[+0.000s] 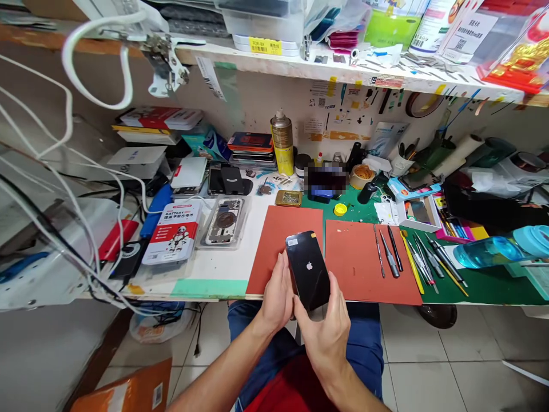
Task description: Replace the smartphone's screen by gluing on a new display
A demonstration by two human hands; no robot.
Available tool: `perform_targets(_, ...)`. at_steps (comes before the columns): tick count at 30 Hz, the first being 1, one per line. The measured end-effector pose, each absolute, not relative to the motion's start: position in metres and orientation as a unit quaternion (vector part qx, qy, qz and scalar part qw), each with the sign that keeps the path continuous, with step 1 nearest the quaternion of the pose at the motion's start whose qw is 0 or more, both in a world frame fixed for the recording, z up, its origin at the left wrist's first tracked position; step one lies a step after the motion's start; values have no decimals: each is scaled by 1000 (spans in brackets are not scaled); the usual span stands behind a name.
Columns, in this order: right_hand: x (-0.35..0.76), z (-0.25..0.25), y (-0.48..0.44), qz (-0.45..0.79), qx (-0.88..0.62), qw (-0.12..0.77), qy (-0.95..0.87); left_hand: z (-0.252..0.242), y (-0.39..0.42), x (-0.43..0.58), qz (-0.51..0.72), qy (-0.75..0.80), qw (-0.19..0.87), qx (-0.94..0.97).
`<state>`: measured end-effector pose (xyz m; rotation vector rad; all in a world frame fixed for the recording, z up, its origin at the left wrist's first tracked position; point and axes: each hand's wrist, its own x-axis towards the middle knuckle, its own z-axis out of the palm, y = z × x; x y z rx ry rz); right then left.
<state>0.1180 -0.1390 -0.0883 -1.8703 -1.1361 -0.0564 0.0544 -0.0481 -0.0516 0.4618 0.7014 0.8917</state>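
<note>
over the table's [235, 252] front edge, our right fingers [335, 296] clasp an apple-logo phone [307, 269]; our left fingers [280, 276] lie straight alongside, grip unclear. toward the left edge, a box [168, 233] reads "battery".

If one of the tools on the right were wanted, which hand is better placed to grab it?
Probably the right hand: it is nearer the tools, which lie on its own side. The left hand sits across the phone from them. The right holds the phone, though.
</note>
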Motion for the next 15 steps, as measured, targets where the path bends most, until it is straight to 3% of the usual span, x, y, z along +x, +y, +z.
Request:
perform_targets(3,116,-85,-134,10,-757,449,-475,-58,-34,59,343,288,873,192)
perform_targets(7,119,-77,-141,6,-736,444,-512,-56,-4,61,337,273,877,207)
perform_targets(11,118,-81,-153,46,-586,464,-663,-50,33,67,321,261,874,256)
perform_targets(15,99,-97,-146,162,-353,314,-866,-51,67,82,281,250,879,293)
